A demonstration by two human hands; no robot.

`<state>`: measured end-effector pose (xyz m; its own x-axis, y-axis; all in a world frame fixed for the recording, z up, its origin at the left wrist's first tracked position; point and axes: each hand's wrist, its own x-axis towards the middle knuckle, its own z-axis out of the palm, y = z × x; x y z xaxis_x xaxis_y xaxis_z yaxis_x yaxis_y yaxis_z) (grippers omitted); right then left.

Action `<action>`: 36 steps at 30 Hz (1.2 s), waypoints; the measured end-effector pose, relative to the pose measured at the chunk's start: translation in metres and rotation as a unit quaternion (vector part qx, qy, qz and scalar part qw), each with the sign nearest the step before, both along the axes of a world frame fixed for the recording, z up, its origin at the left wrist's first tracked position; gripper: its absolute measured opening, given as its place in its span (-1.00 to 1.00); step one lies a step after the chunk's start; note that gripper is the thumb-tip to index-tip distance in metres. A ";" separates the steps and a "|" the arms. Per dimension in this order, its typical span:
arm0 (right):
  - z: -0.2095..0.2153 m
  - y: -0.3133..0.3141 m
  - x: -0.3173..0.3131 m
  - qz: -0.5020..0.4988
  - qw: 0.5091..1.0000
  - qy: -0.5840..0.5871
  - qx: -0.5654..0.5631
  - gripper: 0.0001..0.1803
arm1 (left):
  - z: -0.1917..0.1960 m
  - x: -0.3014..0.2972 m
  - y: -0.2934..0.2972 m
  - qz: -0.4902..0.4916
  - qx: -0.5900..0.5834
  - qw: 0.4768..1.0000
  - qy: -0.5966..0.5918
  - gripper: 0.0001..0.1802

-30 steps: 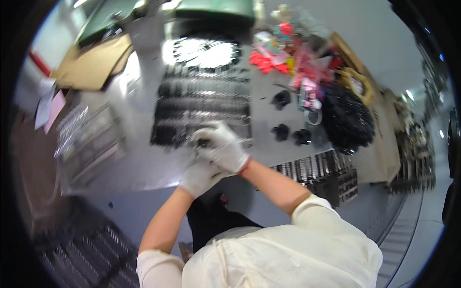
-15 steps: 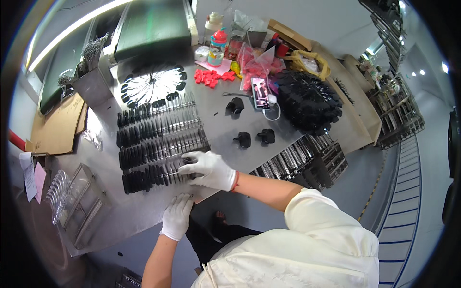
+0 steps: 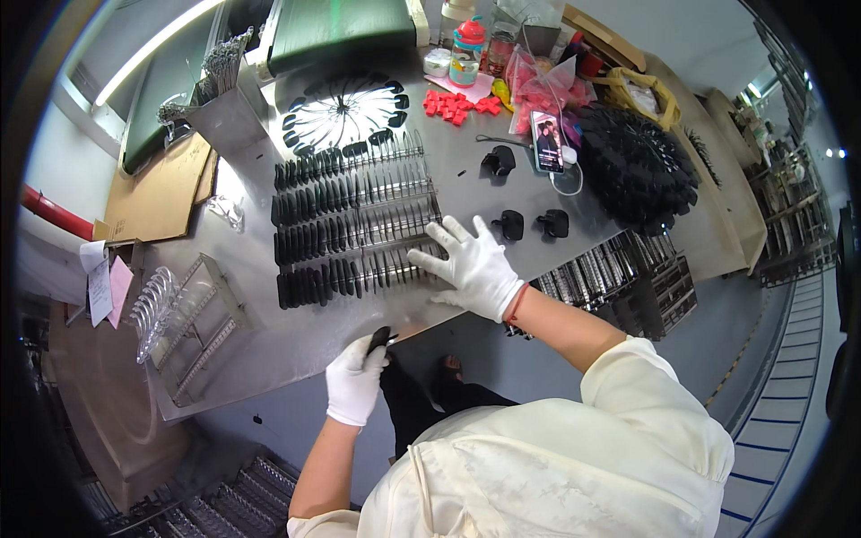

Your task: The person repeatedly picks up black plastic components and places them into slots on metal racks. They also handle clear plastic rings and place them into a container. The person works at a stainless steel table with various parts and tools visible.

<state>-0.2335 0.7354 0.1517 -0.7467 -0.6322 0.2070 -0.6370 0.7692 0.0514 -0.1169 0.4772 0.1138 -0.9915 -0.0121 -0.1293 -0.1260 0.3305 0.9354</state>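
Both my hands wear white gloves. In my left hand (image 3: 353, 384), at the table's near edge, the fingers are closed on a small dark piece (image 3: 380, 338) with a thin shiny tip; its exact kind is unclear. My right hand (image 3: 477, 269) is open, fingers spread, beside the right end of the nearest row on a metal rack (image 3: 395, 213). Several rows of flat black pieces (image 3: 309, 280) stand on edge in that rack. Whether my right fingertips touch it I cannot tell.
Three loose black pieces (image 3: 508, 224) lie to the right, near a lit phone (image 3: 546, 142) on a cable. Behind are red pieces (image 3: 447, 106), a bottle (image 3: 466, 56) and a large black pile (image 3: 635, 170). A wire rack (image 3: 202, 327) stands at left.
My right hand has opened and spread its fingers, having been bent over the nearest row. My left hand now shows a dark piece in its closed fingers. The whole view has shifted.
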 end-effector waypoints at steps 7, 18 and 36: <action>0.004 -0.005 0.065 0.105 0.962 -0.235 -0.088 -0.51 | 0.029 -0.014 0.037 -0.255 -0.309 0.897 0.185 -0.87; -0.025 0.038 0.007 -0.254 0.623 -0.339 -0.657 -0.82 | 0.038 -0.028 0.006 -0.046 -0.023 0.998 0.033 -0.78; 0.017 0.019 -0.050 0.100 0.992 0.023 0.069 -0.90 | 0.070 -0.056 -0.045 -0.039 0.023 0.999 0.006 -0.76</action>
<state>-0.2835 0.7541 0.1688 -0.5949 -0.7918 0.1387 -0.7710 0.6108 0.1799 -0.1733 0.4317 0.1833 -0.9907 0.0706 -0.1161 -0.0903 0.2961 0.9509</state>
